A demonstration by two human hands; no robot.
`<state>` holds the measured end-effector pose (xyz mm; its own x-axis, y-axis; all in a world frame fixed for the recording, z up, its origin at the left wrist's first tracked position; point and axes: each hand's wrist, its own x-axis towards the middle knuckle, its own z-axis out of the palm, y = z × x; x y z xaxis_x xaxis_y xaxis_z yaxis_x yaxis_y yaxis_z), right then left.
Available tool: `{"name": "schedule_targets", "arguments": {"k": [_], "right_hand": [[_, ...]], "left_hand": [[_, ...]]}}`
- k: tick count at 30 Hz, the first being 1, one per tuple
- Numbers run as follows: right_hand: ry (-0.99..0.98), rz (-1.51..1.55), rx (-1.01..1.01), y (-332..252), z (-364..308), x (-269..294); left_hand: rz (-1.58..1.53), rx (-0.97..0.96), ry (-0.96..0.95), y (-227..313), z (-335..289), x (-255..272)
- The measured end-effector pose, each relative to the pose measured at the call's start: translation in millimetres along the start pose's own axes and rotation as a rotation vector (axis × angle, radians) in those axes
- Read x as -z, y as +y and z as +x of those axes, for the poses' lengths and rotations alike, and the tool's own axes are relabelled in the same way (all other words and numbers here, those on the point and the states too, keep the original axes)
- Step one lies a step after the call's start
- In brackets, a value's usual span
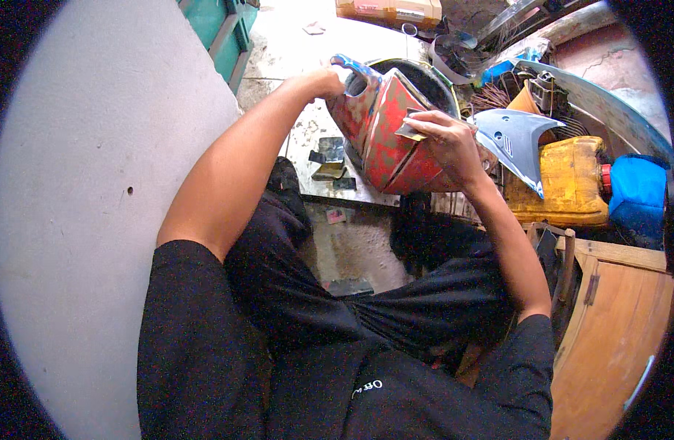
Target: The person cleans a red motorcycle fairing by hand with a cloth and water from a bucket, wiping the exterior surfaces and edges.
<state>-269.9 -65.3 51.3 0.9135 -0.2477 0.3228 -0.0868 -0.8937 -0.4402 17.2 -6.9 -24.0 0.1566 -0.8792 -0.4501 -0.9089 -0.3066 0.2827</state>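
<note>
Red panel (385, 147) sits at the near edge of the white surface (304, 139), hands apart: the right hand (448, 139) pinches a grey pad (409, 130) against it; the left hand (328, 83) meets its left side, grip hidden.

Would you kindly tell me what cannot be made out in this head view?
- Left hand: head view; fingers mostly hidden by the patchy red panel, so their grip is unclear.
- Red panel's underside: head view; turned away.
- Grey sandpaper piece: head view; partly covered by the right hand.
- Yellow jerrycan: head view; upper left hidden by the grey fairing.
</note>
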Motion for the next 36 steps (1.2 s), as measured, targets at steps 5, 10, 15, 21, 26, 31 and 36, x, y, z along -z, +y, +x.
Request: {"name": "schedule_targets", "arguments": {"k": [5,10,15,21,26,31,36], "right_hand": [[-0.035,-0.076,0.132,14.3,-2.4,-3.7],[-0.151,-0.172,0.223,4.9,3.2,-8.4],[-0.288,-0.288,0.453,6.6,-8.1,-28.1],[-0.204,-0.282,0.245,-3.5,-4.3,-19.5],[-0.248,-0.278,0.391,-6.5,1.3,-19.6],[-0.138,-0.431,0.295,1.3,-7.2,-13.3],[-0.172,-0.359,0.333,-7.7,-1.7,-23.5]], "left_hand": [[-0.177,0.139,0.072,8.1,-7.0,5.3],[-0.144,0.086,0.023,2.7,-8.0,5.7],[0.066,-0.043,-0.022,-1.2,2.2,0.9],[0.106,-0.112,0.023,-13.9,17.1,-9.2],[-0.058,0.127,0.038,-15.8,22.7,-12.0],[-0.143,0.089,0.043,3.4,13.3,-2.7],[-0.009,0.049,0.029,-11.2,14.9,-8.0]]}}
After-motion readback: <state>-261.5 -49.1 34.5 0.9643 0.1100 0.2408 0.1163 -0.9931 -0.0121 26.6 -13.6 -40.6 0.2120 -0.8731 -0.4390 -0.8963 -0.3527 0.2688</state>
